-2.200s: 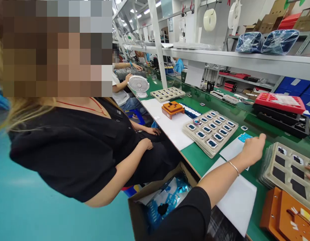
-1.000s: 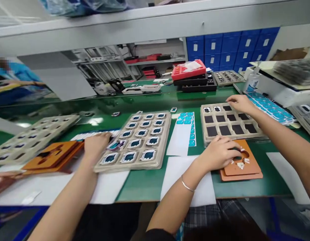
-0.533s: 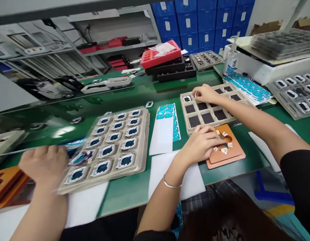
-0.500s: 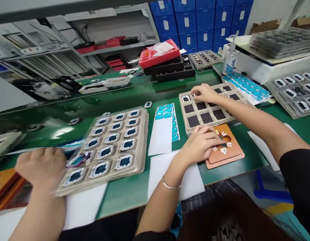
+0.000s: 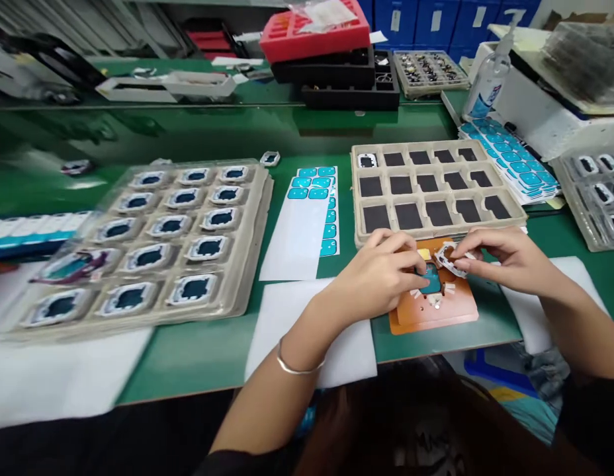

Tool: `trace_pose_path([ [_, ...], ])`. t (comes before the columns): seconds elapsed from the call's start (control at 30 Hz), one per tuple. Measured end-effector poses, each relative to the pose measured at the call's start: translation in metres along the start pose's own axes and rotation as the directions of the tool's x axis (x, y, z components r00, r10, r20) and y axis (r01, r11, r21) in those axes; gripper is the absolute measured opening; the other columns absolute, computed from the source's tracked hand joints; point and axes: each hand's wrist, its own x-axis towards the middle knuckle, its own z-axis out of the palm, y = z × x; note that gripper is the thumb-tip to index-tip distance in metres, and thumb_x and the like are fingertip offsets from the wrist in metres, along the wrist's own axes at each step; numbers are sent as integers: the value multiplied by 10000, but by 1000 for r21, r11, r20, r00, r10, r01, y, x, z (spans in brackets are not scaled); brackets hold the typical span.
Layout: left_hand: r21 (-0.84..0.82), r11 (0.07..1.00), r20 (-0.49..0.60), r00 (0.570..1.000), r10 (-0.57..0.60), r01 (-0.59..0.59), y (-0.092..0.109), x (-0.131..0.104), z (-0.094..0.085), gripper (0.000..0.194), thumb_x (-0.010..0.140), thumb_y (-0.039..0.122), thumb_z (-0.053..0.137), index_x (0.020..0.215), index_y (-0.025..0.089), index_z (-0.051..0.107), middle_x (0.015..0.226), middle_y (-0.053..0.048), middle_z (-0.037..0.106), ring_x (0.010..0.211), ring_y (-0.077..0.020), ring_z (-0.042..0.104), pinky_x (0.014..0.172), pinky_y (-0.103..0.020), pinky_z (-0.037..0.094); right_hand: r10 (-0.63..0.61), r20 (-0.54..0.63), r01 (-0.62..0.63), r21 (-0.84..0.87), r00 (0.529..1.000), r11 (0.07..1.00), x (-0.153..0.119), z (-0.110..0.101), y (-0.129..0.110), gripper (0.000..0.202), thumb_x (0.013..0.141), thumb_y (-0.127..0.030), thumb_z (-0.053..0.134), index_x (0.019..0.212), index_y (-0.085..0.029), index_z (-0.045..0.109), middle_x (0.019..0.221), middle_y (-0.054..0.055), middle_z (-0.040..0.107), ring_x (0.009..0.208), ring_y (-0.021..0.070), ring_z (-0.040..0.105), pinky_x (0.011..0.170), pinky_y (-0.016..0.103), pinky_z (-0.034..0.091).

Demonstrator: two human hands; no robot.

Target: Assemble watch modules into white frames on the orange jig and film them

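My left hand (image 5: pixel 379 274) leans over an orange fixture (image 5: pixel 436 314), its thumb and bent fingers closed at the edge of a teal piece (image 5: pixel 430 281) that sits there. Just to the right, above the fixture, my right hand (image 5: pixel 508 261) pinches a small white frame (image 5: pixel 448 259) between thumb and fingers. The frame is tilted. Behind my hands lies a beige tray (image 5: pixel 357 215) with dark square pads. One white frame (image 5: pixel 367 161) remains in its far left compartment.
Left is a tray (image 5: pixel 264 218) of dark-centred white frames. Teal sticker sheets (image 5: pixel 287 244) and white foam (image 5: pixel 356 347) lie between the trays. A bottle (image 5: pixel 485 86) stands at back right, near more stickers (image 5: pixel 515 158). Red and black boxes (image 5: pixel 317 30) are stacked behind.
My right hand has come back from the tray to the fixture with a white frame. My left hand stays at the fixture. The view has shifted, and another person's hand at far left is gone.
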Motion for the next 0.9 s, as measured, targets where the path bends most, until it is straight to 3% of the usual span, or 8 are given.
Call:
trace_pose_path([
  [0.3,23,1000,3,1000,-11,10,5,0,-3,276,901,76,534,961,232,753,1011,-13,755,1040,-220,559,894,-395,387,-61,104,94,-359,993,928,-3,1,-9,188,957,-390,604,1013,-216,648,593,-46,598,488,106,534,476,254,397],
  [0.37,23,1000,5,1000,-13,12,5,0,-4,270,898,78,535,961,227,751,1015,-10,755,1034,-221,561,899,-397,390,-122,86,145,-378,989,914,-4,-4,-10,204,937,-407,631,1053,-241,650,664,-21,640,552,138,586,508,281,447],
  [0.47,23,1000,27,999,-19,19,6,0,-6,274,906,86,525,981,226,747,1037,-15,755,1037,-223,565,899,-400,396,-208,87,225,-357,974,906,-5,-13,-8,213,913,-392,666,1100,-289,663,1025,53,734,905,228,702,767,375,573],
  [0.57,23,999,36,999,-24,23,7,0,-7,280,921,98,510,991,237,743,1039,-14,756,1043,-223,572,898,-402,395,-216,134,251,-356,967,900,-4,-19,-1,225,896,-361,696,1112,-302,686,1211,53,715,1079,264,693,929,445,573],
  [0.7,27,1000,16,1000,-10,10,8,1,-7,251,935,124,510,979,223,736,1016,-4,757,1027,-221,577,881,-391,388,-248,145,285,-385,958,878,-3,-16,4,201,884,-336,708,1078,-282,714,1173,47,739,1027,252,714,881,428,584],
  [0.9,149,989,-86,996,-4,17,10,2,-12,225,921,164,495,934,194,717,926,-16,759,927,-215,594,756,-373,365,-435,85,421,-473,896,774,0,2,5,182,860,-278,689,1041,-261,708,1093,59,762,798,213,680,691,391,508],
])
